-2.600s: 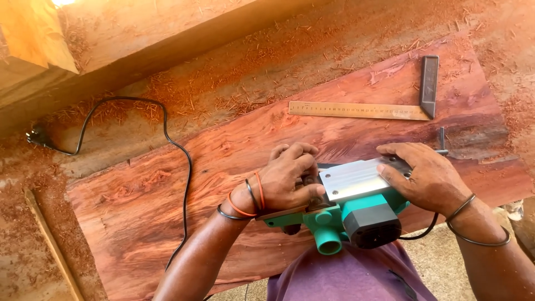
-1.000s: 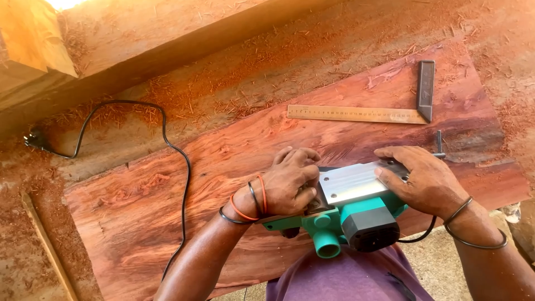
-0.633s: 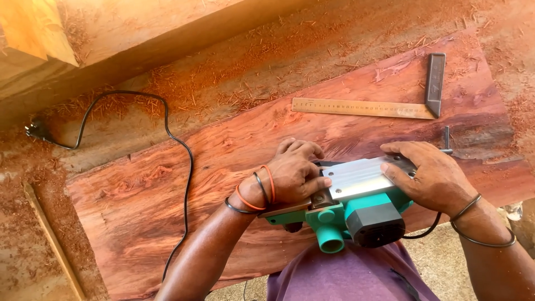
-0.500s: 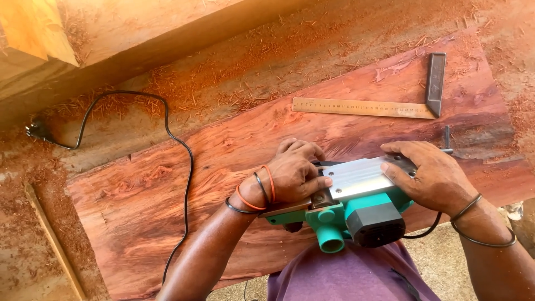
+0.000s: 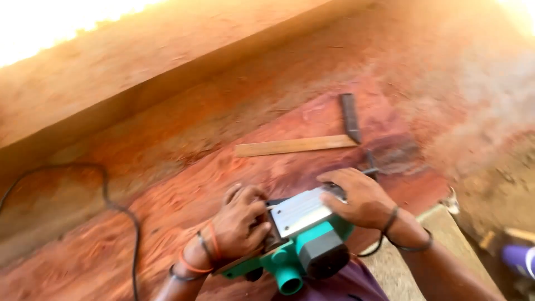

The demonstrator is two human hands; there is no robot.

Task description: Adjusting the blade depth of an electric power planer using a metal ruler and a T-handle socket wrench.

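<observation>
Reddish sawdust covers the desk (image 5: 167,139), which runs under a pale timber beam (image 5: 139,61) along the top, washed out by glare at eleven o'clock and at one o'clock; the picture is blurred by motion. A wide red wooden slab (image 5: 184,206) lies across the desk from eight o'clock toward three o'clock.

At the slab's near edge, around six o'clock, sits a green electric planer (image 5: 304,237) with a grey metal top plate, a black motor housing and a round green outlet facing the person. The left hand (image 5: 239,223), at the planer's nine o'clock side, has its grip closed around the front knob, fingers curled tight; orange and dark bands ring that wrist. The right hand (image 5: 359,198), at the planer's two o'clock side, has its grip wrapped down over the rear handle, with a dark cord bracelet on the wrist.

Beyond the planer, toward twelve o'clock, a try square (image 5: 306,144) lies flat on the slab, its pale blade pointing left and its dark stock (image 5: 350,117) standing up toward one o'clock. A black power cord (image 5: 120,209) curls over the sawdust at eight o'clock. At four o'clock a purple object (image 5: 518,259) shows at the frame edge, too blurred to identify.
</observation>
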